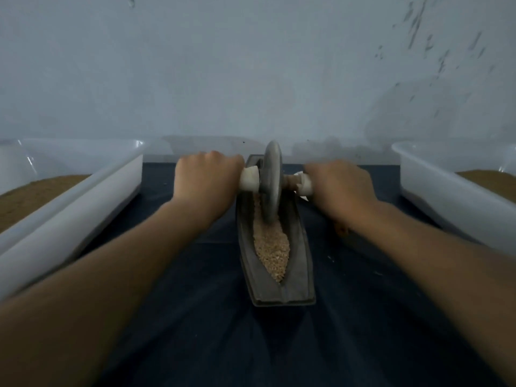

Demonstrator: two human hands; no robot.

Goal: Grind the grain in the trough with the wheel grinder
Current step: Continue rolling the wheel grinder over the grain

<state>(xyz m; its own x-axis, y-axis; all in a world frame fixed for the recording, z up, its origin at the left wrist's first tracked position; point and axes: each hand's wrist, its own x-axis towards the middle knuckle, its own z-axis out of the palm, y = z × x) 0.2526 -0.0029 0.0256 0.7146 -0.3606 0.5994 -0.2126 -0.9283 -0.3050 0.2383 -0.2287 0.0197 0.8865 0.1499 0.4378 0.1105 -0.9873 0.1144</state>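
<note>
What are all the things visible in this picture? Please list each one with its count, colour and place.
trough: 1, dark grey, boat-shaped, centre of the cloth, running away from the person
grain: 1 heap, pale tan, inside the trough, mostly in its near half
wheel grinder: 1, grey disc on a whitish axle handle, standing in the far half of the trough
tubs: 2, white plastic, one at each side, each holding brown powder
cloth: 1, dark blue, covering the surface
wall: 1, pale grey-blue, behind, dark marks at upper right
left hand: 1, closed on the left handle end
right hand: 1, closed on the right handle end
</note>
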